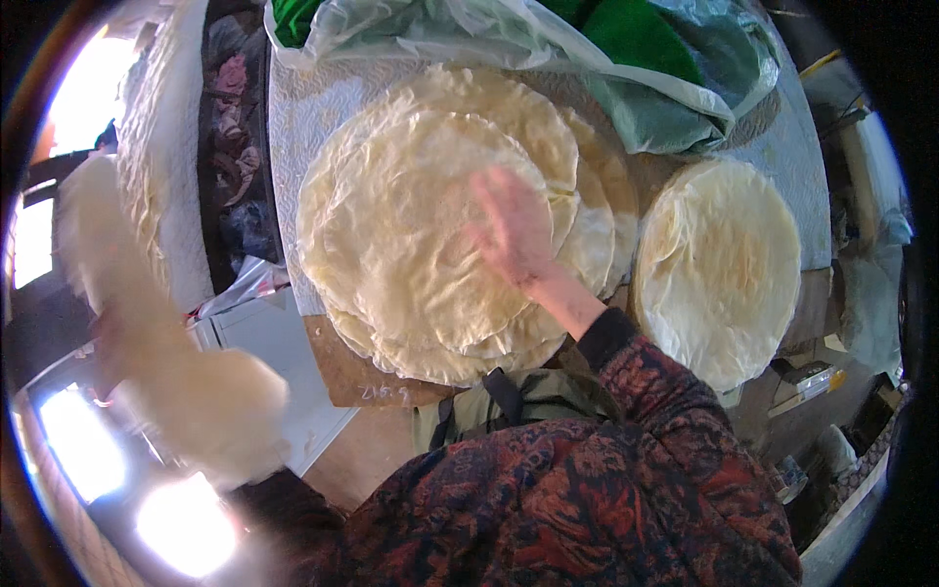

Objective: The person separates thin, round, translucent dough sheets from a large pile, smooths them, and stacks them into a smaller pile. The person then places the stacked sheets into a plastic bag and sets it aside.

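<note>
A stack of thin round flatbreads (411, 242) lies before me, its sheets overlapping unevenly. Over the right part of the top sheet is my right hand (513, 224), blurred, fingers apart and nothing held. Whether it touches the sheet cannot be told. On the left, away from the stack, my left hand (110, 345) carries a loose flatbread sheet (202, 411). That sheet is smeared by motion and hangs in a long bent shape. It hides most of the hand, so the finger hold is not clear.
Right of the stack sits another round pile of flatbread (722, 271). Clear plastic sheeting (513, 33) with green cloth (642, 44) lies along the far side. Beneath the stack is a brown board (352, 367) bearing writing. Patterned white cloth (293, 147) covers the table. A white-topped surface (180, 147) stands left.
</note>
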Demonstrator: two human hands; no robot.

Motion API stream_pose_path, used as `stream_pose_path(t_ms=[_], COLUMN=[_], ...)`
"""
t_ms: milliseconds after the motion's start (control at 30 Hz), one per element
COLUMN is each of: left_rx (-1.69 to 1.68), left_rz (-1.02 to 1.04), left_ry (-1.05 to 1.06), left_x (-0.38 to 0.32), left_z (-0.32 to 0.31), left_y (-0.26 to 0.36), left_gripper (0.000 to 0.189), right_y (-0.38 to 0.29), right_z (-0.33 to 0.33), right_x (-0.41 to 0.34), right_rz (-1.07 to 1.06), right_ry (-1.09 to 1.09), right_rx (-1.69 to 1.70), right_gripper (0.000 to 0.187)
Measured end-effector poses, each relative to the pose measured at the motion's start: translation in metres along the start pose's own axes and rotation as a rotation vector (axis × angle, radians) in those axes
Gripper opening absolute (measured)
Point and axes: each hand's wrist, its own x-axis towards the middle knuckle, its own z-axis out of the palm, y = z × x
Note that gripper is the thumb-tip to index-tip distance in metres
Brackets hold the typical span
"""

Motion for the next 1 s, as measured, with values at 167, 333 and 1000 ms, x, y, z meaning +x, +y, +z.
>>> stream_pose_path(t_ms=[167, 333, 1000], left_rx=[0.21, 0.255, -0.435], left_rz=[0.198, 0.208, 0.079], left_ry=[-0.55, -0.58, -0.283], left_x=[-0.032, -0.056, -0.011], left_z=[0.211, 0.308, 0.093], left_y=[-0.023, -0.039, 0.076], left_gripper=[0.043, 0.043, 0.04], right_y=[0.025, 0.01, 0.07], right_z=[-0.043, -0.046, -0.064], right_x=[0.003, 0.009, 0.007], right_rz=[0.505, 0.462, 0.417], right_ry=[0.037, 0.144, 0.288], right_rx=[-0.206, 0.134, 0.113], right_gripper=[0.03, 0.014, 0.022])
